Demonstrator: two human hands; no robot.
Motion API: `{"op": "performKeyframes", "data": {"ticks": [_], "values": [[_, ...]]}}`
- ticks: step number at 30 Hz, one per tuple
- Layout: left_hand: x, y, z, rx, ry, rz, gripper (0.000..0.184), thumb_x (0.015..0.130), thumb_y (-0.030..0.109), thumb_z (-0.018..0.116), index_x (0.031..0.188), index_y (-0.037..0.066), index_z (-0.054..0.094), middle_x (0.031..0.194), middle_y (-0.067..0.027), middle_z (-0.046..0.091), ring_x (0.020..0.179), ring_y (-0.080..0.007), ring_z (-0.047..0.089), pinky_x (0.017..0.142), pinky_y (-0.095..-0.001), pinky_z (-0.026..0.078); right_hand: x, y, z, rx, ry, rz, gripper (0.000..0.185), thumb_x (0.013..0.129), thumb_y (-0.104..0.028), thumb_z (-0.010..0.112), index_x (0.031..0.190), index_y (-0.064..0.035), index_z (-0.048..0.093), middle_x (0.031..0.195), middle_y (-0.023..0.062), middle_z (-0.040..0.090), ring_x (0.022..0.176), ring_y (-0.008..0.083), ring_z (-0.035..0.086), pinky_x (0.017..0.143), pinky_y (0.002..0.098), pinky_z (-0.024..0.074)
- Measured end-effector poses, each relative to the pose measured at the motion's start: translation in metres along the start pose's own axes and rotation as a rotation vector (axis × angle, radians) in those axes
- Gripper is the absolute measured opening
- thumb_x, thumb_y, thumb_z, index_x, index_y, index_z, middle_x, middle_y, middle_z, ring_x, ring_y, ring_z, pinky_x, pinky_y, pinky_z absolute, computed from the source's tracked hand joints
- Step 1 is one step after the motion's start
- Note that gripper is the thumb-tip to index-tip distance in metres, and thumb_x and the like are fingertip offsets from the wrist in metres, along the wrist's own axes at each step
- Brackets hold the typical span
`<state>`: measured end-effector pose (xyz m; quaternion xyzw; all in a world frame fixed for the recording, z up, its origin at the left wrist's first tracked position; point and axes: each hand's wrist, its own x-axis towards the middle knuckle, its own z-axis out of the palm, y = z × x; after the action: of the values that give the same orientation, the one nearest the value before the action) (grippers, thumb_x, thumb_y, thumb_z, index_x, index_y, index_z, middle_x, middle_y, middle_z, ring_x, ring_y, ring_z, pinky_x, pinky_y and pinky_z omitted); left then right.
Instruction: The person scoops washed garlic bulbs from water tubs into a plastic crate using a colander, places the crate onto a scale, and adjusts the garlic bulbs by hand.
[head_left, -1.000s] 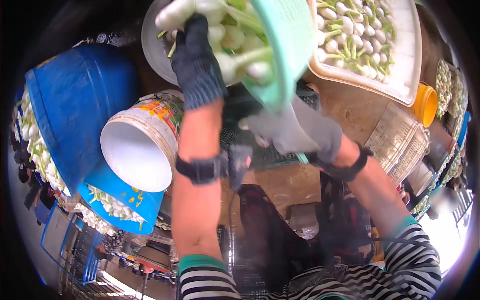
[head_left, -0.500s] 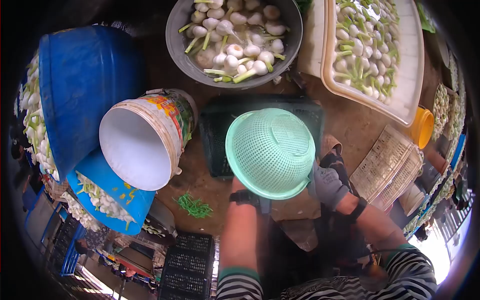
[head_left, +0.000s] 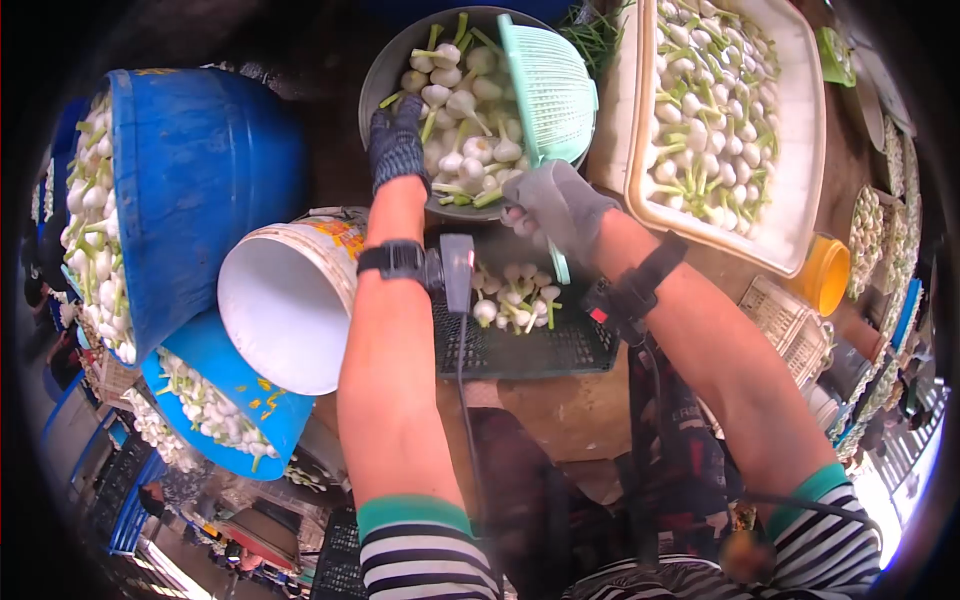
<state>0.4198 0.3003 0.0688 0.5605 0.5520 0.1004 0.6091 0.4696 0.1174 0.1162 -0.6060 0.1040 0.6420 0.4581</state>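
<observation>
My right hand (head_left: 562, 208), in a grey glove, is closed on the lower edge of a mint-green plastic colander (head_left: 555, 95). The colander stands on its side over the right part of a grey basin (head_left: 372, 75), its mouth facing left. A mint-green strip shows below that hand. My left hand (head_left: 398, 140), in a dark glove, reaches in at the basin's left side with fingers stretched out beside the white garlic bulbs (head_left: 460, 105). These bulbs have short green stems. Several more bulbs (head_left: 515, 300) lie in a dark plastic crate (head_left: 470, 350) under my forearms.
To the right is a white tub (head_left: 810, 150) full of bulbs, with a yellow bucket (head_left: 825, 275) and a beige crate (head_left: 790, 325) below. A tipped white bucket (head_left: 285, 310) and a big blue tub (head_left: 215, 150) stand left. A lighter blue container (head_left: 240, 400) holds bulbs.
The colander has gone from upside down over the dark crate to sideways over the basin. My left hand has let go of it and moved to the basin. Bulbs now show in the crate.
</observation>
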Motion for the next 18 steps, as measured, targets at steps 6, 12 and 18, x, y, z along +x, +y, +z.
{"op": "performKeyframes", "data": {"ticks": [6, 12, 18], "values": [[0.077, -0.021, 0.008, 0.001, -0.083, -0.203, 0.084, 0.076, 0.064, 0.052, 0.141, 0.015, 0.03, 0.145, -0.01, 0.031, 0.129, -0.0354, 0.032, 0.096, -0.0614, 0.029, 0.006, -0.023, -0.019, -0.14, -0.088, -0.073, 0.017, 0.083, -0.017, 0.05, 0.071, -0.0055, 0.054, 0.068, 0.0019, 0.052, 0.049, 0.0044, 0.041, 0.04, 0.0184, 0.03], [0.085, -0.007, 0.033, 0.005, -0.128, -0.317, 0.075, 0.08, 0.059, 0.049, 0.138, 0.015, 0.033, 0.141, -0.0086, 0.032, 0.126, -0.0314, 0.034, 0.097, -0.0555, 0.031, 0.047, -0.035, -0.037, -0.91, -0.322, -0.619, 0.009, 0.077, -0.01, 0.055, 0.071, -0.0032, 0.055, 0.064, 0.0019, 0.054, 0.047, 0.0084, 0.046, 0.041, 0.0217, 0.037], [0.076, -0.011, 0.033, 0.021, -0.121, -0.306, 0.069, 0.08, 0.055, 0.05, 0.134, 0.015, 0.035, 0.135, -0.0081, 0.035, 0.12, -0.0301, 0.036, 0.093, -0.054, 0.033, 0.027, -0.023, -0.034, -0.006, -0.162, 0.016, 0.008, 0.076, -0.007, 0.055, 0.07, -0.0025, 0.055, 0.06, 0.0028, 0.051, 0.043, 0.008, 0.046, 0.037, 0.022, 0.0321]]}}
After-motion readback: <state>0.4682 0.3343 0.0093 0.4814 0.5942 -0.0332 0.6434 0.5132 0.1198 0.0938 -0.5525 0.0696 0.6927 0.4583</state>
